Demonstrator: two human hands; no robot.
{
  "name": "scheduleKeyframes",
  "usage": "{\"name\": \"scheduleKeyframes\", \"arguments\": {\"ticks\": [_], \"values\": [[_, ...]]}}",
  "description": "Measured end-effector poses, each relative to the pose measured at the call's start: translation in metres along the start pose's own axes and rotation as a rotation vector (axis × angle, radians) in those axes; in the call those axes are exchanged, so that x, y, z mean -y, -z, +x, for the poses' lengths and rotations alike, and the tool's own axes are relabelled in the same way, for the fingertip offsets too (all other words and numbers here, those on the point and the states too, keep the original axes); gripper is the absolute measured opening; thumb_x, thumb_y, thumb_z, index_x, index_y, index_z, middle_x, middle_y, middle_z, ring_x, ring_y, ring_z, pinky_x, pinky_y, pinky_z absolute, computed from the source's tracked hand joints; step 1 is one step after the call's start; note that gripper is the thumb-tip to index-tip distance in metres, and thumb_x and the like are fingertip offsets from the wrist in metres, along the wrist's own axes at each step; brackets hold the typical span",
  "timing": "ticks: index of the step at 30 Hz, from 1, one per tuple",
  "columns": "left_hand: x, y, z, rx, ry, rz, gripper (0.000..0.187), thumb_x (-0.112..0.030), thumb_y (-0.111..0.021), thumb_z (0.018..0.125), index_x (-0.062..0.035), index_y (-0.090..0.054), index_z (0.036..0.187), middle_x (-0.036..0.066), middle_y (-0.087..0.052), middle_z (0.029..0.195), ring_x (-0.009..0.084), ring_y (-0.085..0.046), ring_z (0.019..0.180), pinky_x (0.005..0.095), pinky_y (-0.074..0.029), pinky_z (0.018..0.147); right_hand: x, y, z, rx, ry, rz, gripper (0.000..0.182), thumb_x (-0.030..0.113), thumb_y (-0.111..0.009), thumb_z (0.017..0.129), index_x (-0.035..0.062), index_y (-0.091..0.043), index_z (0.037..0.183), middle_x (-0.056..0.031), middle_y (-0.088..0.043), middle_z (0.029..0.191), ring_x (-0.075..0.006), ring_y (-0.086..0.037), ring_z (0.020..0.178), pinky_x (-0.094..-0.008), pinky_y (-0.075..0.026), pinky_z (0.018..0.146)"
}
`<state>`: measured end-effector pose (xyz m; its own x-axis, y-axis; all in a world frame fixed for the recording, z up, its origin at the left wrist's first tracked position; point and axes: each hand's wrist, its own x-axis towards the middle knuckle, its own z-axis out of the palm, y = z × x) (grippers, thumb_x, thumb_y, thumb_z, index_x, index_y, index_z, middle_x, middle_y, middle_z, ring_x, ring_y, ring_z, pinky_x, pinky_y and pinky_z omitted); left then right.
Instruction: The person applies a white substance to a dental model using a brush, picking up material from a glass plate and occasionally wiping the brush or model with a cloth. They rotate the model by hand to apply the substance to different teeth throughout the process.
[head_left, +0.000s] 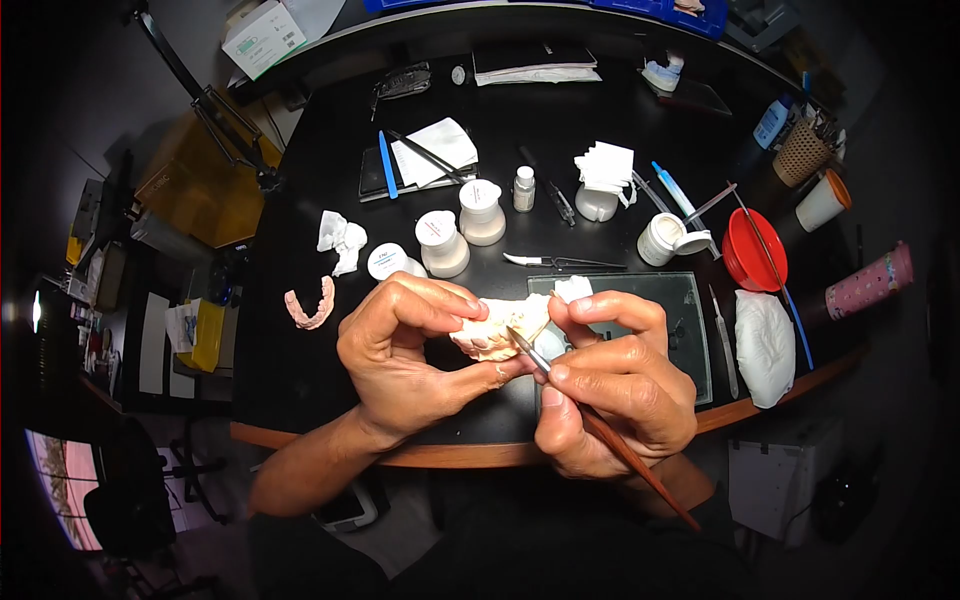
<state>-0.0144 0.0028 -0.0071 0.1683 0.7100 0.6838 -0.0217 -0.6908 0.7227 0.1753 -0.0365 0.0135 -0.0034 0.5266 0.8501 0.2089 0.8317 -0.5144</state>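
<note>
My left hand (395, 345) grips a cream-coloured dental plaster model (488, 338), fingers on its top and thumb beneath it. Between the thumb and fingers of my right hand (635, 385) is a fine brush (628, 455) with a dark reddish-brown handle and metal ferrule. Its pointed tip meets the face of the model, or is very close to it. My right index finger is at the model's right end. Behind my right hand lies a glass slab (690, 330), partly hidden. A pinkish dental arch (310, 303) rests to the left of my left hand.
Several powder jars (440, 245) stand beyond my hands, with tweezers (565, 264) to their right. On the right are an open white jar (662, 240), a red bowl (750, 260), a slim metal instrument (722, 345) and a folded white cloth (765, 350). The wooden table edge (465, 456) runs below my wrists.
</note>
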Motion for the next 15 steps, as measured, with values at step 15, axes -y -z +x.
{"name": "scheduleKeyframes", "arguments": {"ticks": [15], "values": [[0.0011,0.0009,0.0009,0.018,-0.027,0.008,0.05,-0.007,-0.098,0.061,-0.0054,-0.056,0.089,0.011,-0.067,0.093,0.0203,-0.07,0.09,0.0349,-0.06,0.081,0.0013,0.0012,0.0003,-0.014,-0.012,0.031,0.02,-0.006,-0.072,0.073,-0.0003,-0.069,0.091,-0.01,-0.068,0.082,-0.0317,-0.065,0.102,-0.0395,-0.063,0.085]]}}
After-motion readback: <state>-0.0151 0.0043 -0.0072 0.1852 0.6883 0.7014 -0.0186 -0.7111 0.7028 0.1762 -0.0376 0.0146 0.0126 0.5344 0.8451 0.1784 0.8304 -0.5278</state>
